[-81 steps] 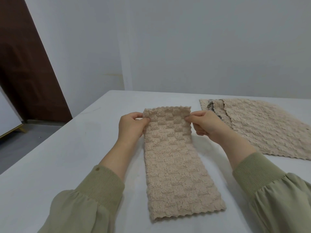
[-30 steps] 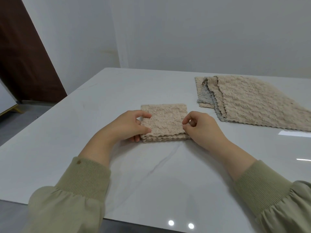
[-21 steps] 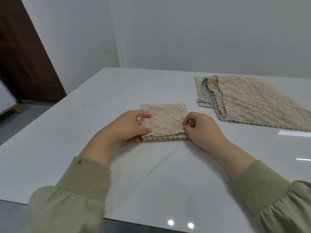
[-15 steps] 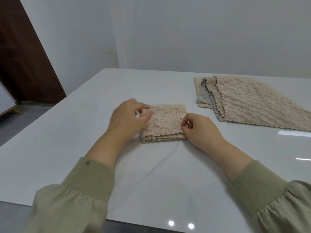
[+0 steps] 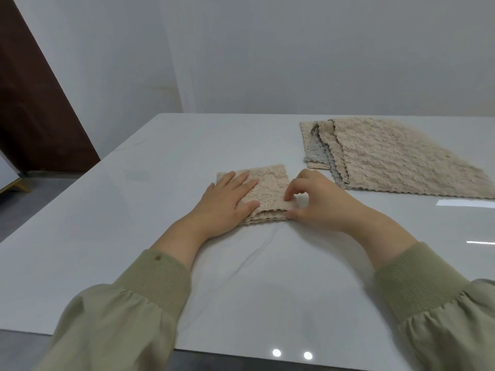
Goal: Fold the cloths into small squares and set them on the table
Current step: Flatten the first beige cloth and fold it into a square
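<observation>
Pressing our left hand (image 5: 227,202), fingers straight, on 1 folded cloth (image 5: 270,180) on the tabletop (image 5: 120,223), we pinch its near right corner with our right hand (image 5: 318,203). 1 square seems nearly done; the unfolded pile (image 5: 401,159) beside it waits.

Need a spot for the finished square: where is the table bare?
The table is bare left of the folded cloth out to its edge, beyond the cloth toward the wall, and nearer, between the sleeves. The right side is crowded: the stack of unfolded cloths lies close to the right hand.
</observation>
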Demonstrator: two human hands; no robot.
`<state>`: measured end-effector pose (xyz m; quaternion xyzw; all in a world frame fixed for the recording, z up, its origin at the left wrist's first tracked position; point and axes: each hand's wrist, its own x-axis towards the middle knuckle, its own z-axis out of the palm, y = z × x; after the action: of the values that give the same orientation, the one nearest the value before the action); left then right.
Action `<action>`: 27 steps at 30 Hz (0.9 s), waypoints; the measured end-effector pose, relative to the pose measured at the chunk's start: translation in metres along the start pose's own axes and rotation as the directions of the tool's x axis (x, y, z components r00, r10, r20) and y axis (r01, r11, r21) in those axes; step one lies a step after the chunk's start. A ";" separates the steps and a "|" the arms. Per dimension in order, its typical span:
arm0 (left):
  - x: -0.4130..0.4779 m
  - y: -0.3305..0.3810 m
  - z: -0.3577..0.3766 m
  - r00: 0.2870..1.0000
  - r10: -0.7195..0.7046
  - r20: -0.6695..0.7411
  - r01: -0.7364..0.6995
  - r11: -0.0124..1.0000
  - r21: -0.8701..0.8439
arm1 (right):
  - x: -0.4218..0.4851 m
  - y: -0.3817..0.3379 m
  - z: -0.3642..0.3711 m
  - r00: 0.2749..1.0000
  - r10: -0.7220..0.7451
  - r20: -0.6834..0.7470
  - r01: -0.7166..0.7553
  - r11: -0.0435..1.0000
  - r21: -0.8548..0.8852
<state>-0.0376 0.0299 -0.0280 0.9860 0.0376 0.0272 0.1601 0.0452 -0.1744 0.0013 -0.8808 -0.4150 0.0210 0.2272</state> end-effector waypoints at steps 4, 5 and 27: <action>0.001 -0.002 0.002 1.000 0.001 0.002 -0.001 1.000 -0.008 | 0.001 -0.004 0.005 0.994 -0.084 -0.065 0.079 0.995 -0.068; 0.002 -0.003 0.002 1.000 0.001 0.003 -0.001 1.000 -0.013 | 0.001 -0.005 0.004 0.992 -0.099 -0.081 0.093 0.992 -0.082; 0.001 -0.017 -0.002 0.991 -0.102 0.085 0.100 0.994 0.034 | 0.005 -0.006 0.005 0.964 -0.265 0.029 0.250 0.864 -0.438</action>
<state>-0.0379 0.0467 -0.0314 0.9854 0.0810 -0.0242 0.1481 0.0432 -0.1652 0.0002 -0.8461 -0.5191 -0.1172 0.0309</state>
